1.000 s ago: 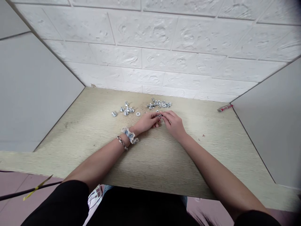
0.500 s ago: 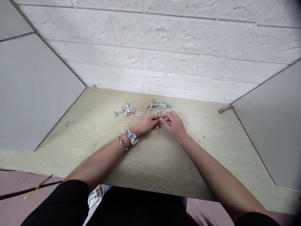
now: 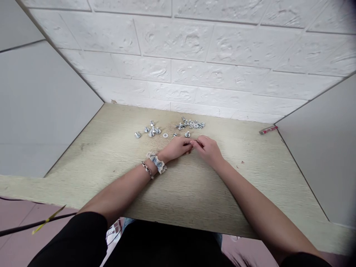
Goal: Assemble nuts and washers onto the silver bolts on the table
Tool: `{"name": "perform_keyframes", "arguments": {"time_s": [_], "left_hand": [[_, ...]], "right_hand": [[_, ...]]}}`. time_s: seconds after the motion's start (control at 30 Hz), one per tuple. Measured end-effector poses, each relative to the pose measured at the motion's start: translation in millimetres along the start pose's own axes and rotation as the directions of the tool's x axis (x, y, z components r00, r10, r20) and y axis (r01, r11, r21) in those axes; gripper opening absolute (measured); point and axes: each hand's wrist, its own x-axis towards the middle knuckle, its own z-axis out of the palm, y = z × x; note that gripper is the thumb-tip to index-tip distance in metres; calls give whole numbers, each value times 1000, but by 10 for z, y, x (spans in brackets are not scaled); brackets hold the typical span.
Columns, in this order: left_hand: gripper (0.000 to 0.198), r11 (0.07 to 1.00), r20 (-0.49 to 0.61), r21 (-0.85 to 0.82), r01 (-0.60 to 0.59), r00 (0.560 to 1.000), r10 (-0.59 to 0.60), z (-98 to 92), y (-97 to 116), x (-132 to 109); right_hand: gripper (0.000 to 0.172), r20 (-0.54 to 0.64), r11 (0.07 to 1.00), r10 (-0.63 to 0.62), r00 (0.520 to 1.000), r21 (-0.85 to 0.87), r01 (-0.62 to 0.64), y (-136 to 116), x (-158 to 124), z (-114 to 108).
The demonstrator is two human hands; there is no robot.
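Bolts (image 3: 152,129) all over the back half of this table (image 3: 111,155), seven in a loose bunch off to the left, with a flat washer (image 3: 165,135) lying just right of them. A mixed pile (image 3: 194,124) of more bolts, nuts and washers sits further right, near the white brick wall (image 3: 191,70). One lone bolt (image 3: 187,134) is standing up between that pile and the hands, and another bolt (image 3: 174,135) pokes out just past the left hand (image 3: 177,147).

Pose-wise, both arms come in from the bottom corners, black sleeves (image 3: 75,235) up by the elbows, forearms angled inward so the hands meet mid-table. The left hand is low, back of it facing up, fingers pointing right. The right hand (image 3: 209,150) comes at it from the other side, fingers curled, thumb and fingertips right up against the left's fingertips. Both look pinched together, but whatever might be between them is too small and covered, so honestly I can't tell if either one's gripping anything.

Left wrist has a frilly scrunchie (image 3: 157,163) and a chain bracelet (image 3: 147,170). Some red-handled tool (image 3: 268,130) is lying way over by the right panel (image 3: 322,148).
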Motion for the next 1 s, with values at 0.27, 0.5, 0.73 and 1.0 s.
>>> {"name": "perform_keyframes", "arguments": {"time_s": [0.27, 0.5, 0.73, 1.0], "left_hand": [[31, 991, 26, -130, 26, 999, -22, 9, -14, 1], [24, 949, 9, -307, 73, 997, -73, 12, -46, 34], [23, 904, 8, -409, 122, 991, -130, 19, -47, 53], [23, 877, -8, -465, 123, 990, -143, 13, -41, 69]], "right_hand": [[57, 53, 993, 0, 999, 119, -6, 42, -9, -9], [53, -71, 972, -85, 994, 215, 99, -53, -45, -11], [17, -238, 968, 80, 968, 252, -18, -55, -36, 11], [32, -204, 980, -35, 978, 182, 73, -27, -20, 82]]}}
